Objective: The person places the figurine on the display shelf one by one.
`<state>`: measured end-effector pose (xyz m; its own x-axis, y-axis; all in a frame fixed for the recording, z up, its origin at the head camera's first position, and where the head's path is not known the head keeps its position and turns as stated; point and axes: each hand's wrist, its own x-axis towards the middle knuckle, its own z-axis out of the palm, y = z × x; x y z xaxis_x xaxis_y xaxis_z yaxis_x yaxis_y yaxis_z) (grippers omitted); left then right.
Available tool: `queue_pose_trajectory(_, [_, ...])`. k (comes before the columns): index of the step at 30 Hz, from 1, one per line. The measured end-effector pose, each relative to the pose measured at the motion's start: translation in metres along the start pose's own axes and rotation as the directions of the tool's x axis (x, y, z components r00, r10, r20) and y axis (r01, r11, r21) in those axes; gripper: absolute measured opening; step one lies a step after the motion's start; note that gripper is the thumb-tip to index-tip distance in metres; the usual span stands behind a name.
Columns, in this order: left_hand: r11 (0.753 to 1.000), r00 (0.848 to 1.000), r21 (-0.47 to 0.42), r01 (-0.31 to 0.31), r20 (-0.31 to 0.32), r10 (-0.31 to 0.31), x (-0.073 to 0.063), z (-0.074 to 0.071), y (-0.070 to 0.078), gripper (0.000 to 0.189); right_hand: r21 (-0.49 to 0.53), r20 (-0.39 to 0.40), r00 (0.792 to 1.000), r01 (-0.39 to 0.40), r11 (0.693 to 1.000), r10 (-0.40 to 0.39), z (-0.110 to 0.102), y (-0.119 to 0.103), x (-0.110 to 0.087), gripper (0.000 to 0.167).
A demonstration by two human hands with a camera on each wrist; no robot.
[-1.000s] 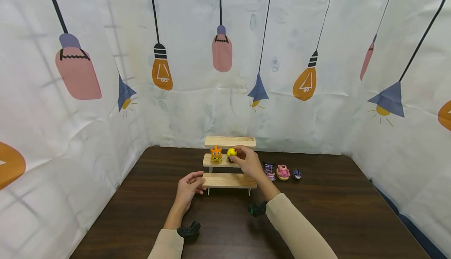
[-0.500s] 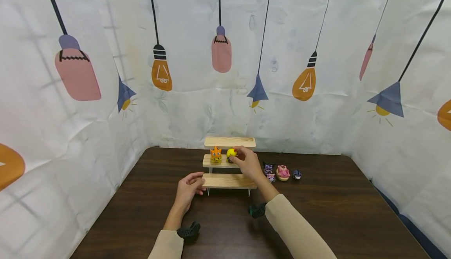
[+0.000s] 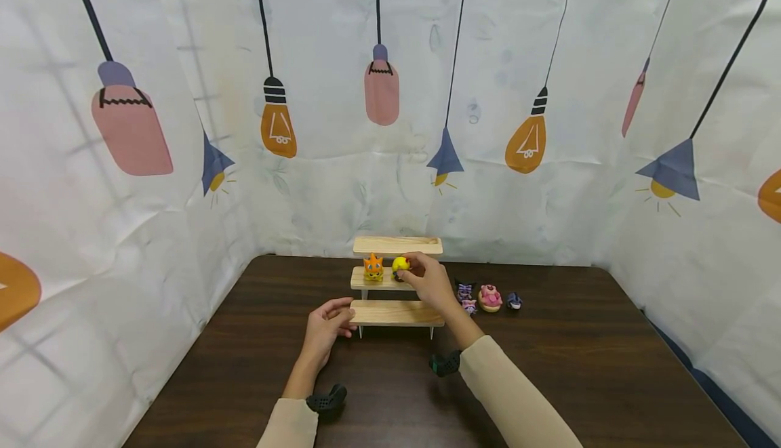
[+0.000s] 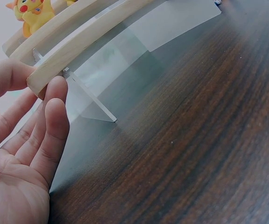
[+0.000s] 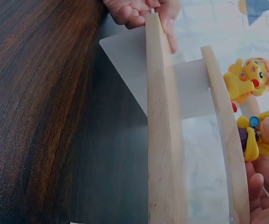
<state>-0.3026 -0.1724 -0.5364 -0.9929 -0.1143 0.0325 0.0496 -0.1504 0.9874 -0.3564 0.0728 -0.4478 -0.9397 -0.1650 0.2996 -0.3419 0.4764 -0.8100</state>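
Observation:
A three-tier display stand [image 3: 396,312] with pale wooden shelves and clear supports stands towards the back of the table. My left hand [image 3: 326,329] pinches the left end of its lowest shelf between thumb and fingers, as the left wrist view [image 4: 27,140] confirms. On the middle shelf, a yellow figurine with a dark lower part [image 5: 253,140] is pinched by my right hand [image 3: 430,278]; its base meets the shelf. Left of it on that shelf sits a yellow figurine with an orange pointed top [image 3: 373,268]. My right fingers partly hide the held figurine.
Right of the stand on the dark wooden table [image 3: 549,360] are a purple figurine [image 3: 466,293], a pink figurine [image 3: 490,298] and a small dark-blue one [image 3: 514,301]. A printed white curtain [image 3: 329,197] hangs close behind the stand.

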Motion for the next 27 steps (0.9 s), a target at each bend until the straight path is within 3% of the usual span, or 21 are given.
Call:
queue_pose_trajectory(14, [1.0,1.0,-0.014,-0.002,0.006,0.002,-0.001,0.0,0.001,0.033,0.078,-0.014,1.0,0.007,0.997,-0.006,-0.014,0.006,-0.013,0.041])
queue_pose_trajectory(27, [1.0,1.0,0.016,0.006,-0.006,-0.006,0.0,0.001,0.001,0.033,0.252,-0.097,0.995,0.039,0.967,-0.015,-0.062,0.039,-0.048,0.024])
